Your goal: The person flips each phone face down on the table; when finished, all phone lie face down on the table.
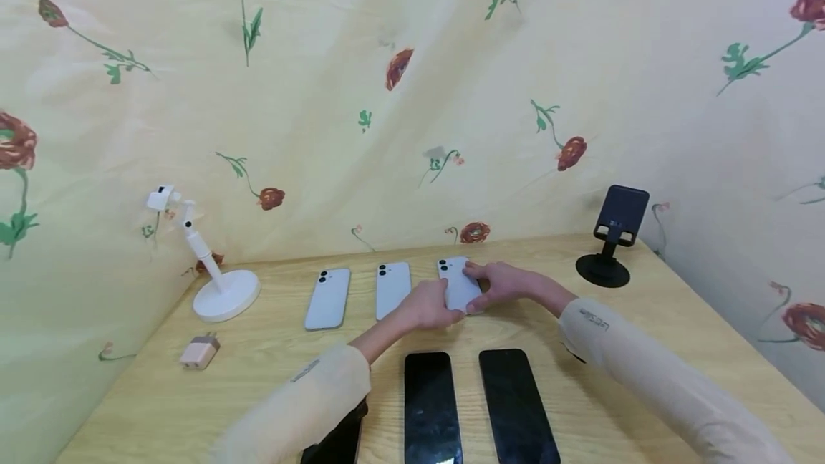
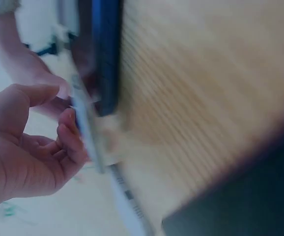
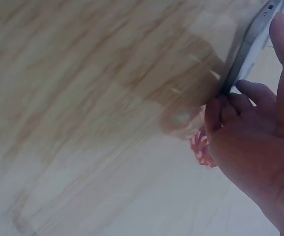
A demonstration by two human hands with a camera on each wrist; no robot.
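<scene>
Two dark lenses (image 1: 443, 265) mark the pale, slim phone (image 1: 458, 288) whose edges my left hand (image 1: 433, 304) and right hand (image 1: 503, 283) pinch (they sit at its upper left corner).

The right grip (image 1: 505, 283) hides part of a white phone (image 1: 460, 288); the left sleeve (image 1: 303, 399) covers part of the leftmost black phone (image 1: 340, 442), cut off at the picture's near edge.

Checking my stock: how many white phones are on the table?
3, in the back row: left phone, middle phone, and right phone, gripped by left hand and right hand. The left sleeve could hide more.
</scene>
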